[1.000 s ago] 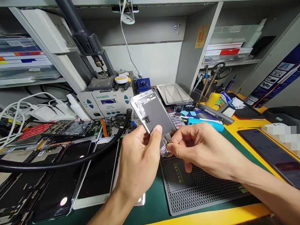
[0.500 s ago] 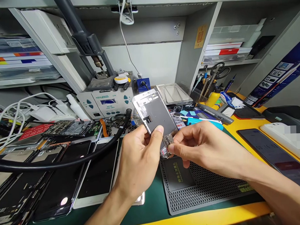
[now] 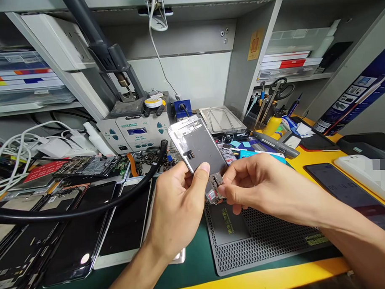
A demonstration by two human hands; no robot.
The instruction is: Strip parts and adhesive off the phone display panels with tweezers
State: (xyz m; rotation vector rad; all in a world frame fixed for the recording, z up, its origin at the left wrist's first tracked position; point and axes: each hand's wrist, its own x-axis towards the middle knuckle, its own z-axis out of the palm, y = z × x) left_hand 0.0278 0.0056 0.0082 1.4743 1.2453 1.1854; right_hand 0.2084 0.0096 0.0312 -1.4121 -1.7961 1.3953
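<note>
A phone screen assembly point(image 3: 205, 146) is held up tilted, its dark back with a bright white upper part facing me. My left hand point(image 3: 183, 204) is closed on its lower left edge, thumb across the back. At the lower end sits a small metal plate point(image 3: 216, 182) with cut-outs, beside a red and white label point(image 3: 211, 195). My right hand point(image 3: 255, 182) pinches the plate's right edge between thumb and fingers; its other fingers are curled. Whether the plate is attached to the screen, I cannot tell. Below the hands lies a grey honeycomb mat point(image 3: 262, 243).
Several phone screens point(image 3: 77, 233) lie at left, crossed by a thick black hose point(image 3: 119, 204). Behind stands a hot-air station point(image 3: 138, 131). A phone showing a timer point(image 3: 335, 183) and a white power strip point(image 3: 364, 168) lie at right. Tools point(image 3: 270, 104) stand at the back right.
The view has shifted slightly. Both hands keep their grips, and the metal plate now shows a little more beside my right fingertips.
</note>
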